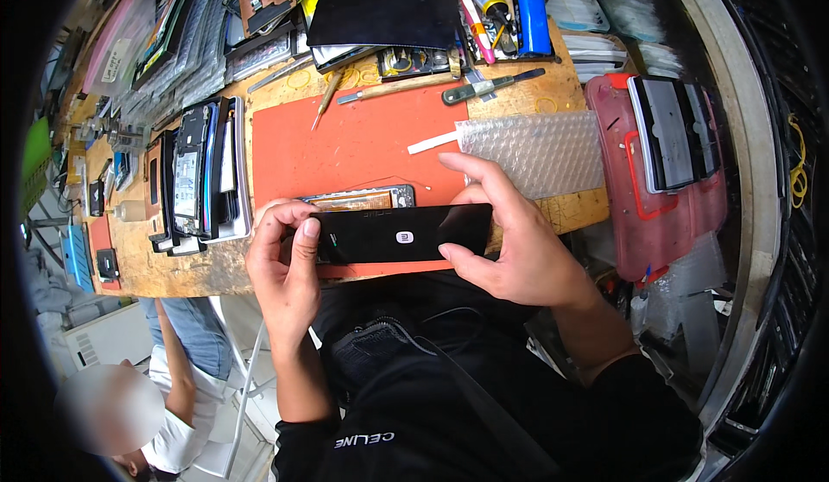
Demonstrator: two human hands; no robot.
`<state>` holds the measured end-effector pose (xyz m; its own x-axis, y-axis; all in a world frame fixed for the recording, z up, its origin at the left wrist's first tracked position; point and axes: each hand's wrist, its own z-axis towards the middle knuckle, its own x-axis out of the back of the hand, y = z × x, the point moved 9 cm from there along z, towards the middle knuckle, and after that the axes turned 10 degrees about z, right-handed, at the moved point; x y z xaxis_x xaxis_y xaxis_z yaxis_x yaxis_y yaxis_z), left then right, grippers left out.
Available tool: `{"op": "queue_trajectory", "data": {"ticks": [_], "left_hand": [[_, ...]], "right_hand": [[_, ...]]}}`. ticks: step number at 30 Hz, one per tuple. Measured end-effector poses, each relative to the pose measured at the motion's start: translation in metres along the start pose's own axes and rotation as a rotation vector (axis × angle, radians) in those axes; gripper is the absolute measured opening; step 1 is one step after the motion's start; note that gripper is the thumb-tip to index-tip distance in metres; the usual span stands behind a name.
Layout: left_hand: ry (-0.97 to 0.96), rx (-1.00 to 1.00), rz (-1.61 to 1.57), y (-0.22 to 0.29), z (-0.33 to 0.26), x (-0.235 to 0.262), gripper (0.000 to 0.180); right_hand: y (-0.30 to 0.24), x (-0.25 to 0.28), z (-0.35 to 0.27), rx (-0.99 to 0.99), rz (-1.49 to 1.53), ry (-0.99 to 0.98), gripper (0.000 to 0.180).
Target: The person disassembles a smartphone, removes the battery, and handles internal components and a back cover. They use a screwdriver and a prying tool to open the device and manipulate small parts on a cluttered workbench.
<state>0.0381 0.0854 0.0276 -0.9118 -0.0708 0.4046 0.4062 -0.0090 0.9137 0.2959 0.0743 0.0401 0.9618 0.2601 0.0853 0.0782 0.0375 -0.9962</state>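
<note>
A person holds up a long black screen (380, 245) with both hands, just over the near edge of an orange mat (345, 150) on a wooden table (207, 275). The left hand (285, 258) pinches the left end of the screen, with the thumb pressed on the front and the other fingers curled by the edge and behind. The right hand (527, 245) is at the other end and is partly open: its thumb lies over the low edge of the screen, while the pointing finger sticks up, apart from it. How tightly the right hand grips, one cannot tell. A small white mark (404, 237) shows on the black front. Right behind the screen, an opened phone (371, 199) lies on the mat, partly hidden. To its right is a bubble wrap bag (544, 154), with a white strip (432, 143) next to it. 1 tool with a dark handle (492, 86) lies past the mat. A pile of phone parts (203, 171) sits to the left, and a pink case (661, 223) is to the right
</note>
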Motion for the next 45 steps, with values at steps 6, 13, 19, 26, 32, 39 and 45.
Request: {"op": "queue_trajectory", "data": {"ticks": [6, 13, 19, 26, 32, 39, 45], "left_hand": [[0.003, -0.032, -0.003, 0.001, 0.000, 0.000, 0.008], [-0.013, 0.097, -0.095, -0.004, -0.003, -0.003, 0.009], [0.001, -0.032, 0.019, 0.002, -0.001, -0.002, 0.010], [0.040, 0.016, 0.089, -0.007, -0.001, 0.006, 0.012], [0.073, 0.031, 0.091, -0.014, 0.001, 0.012, 0.013], [0.104, 0.029, 0.079, -0.014, 0.002, 0.018, 0.011], [0.119, 0.047, -0.010, -0.016, 0.002, 0.025, 0.011]], "right_hand": [[0.008, -0.001, 0.006, -0.112, 0.114, -0.008, 0.076], [0.018, -0.002, 0.006, -0.144, 0.203, -0.001, 0.063], [0.016, -0.003, 0.006, -0.189, 0.234, 0.016, 0.064], [0.011, 0.002, 0.006, -0.218, 0.278, 0.010, 0.070], [0.019, -0.001, 0.007, -0.254, 0.447, -0.029, 0.070], [0.020, 0.002, 0.006, -0.217, 0.285, -0.051, 0.063], [0.027, 0.006, 0.006, -0.207, 0.351, -0.006, 0.059]]}}
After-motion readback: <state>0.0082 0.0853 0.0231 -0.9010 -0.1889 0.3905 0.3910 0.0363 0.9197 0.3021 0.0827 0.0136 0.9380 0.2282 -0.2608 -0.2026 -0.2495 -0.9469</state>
